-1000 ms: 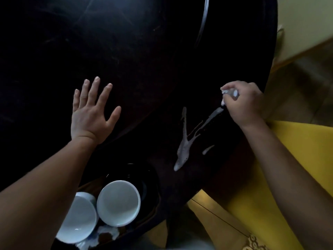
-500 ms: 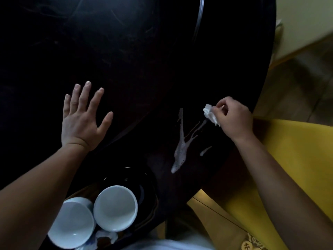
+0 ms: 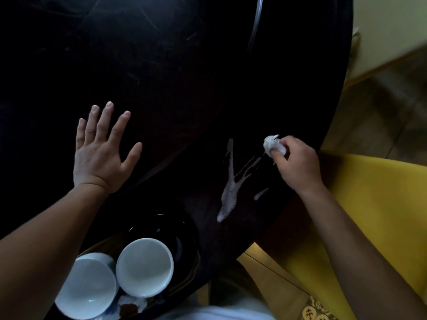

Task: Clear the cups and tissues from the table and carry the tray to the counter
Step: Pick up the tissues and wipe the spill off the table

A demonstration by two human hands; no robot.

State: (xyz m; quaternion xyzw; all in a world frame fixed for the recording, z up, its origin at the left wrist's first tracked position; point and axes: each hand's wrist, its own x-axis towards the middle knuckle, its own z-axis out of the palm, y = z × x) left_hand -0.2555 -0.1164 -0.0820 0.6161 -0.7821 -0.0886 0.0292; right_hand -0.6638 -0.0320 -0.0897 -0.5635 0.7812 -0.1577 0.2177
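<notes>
In the head view you are pinching a crumpled tissue (image 3: 271,145) in your right hand (image 3: 297,163) at centre right, left hand (image 3: 101,153) resting flat, fingers spread, on the bench (image 3: 161,65). Next, probably carrying it to the tray (image 3: 184,269) holding the cups (image 3: 144,266) at lower left.

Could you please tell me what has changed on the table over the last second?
The right hand, gripping the crumpled tissue, drew back from the table's far edge toward the spill. The left hand stayed flat on the dark table, fingers spread; both white cups stayed on the tray.
</notes>
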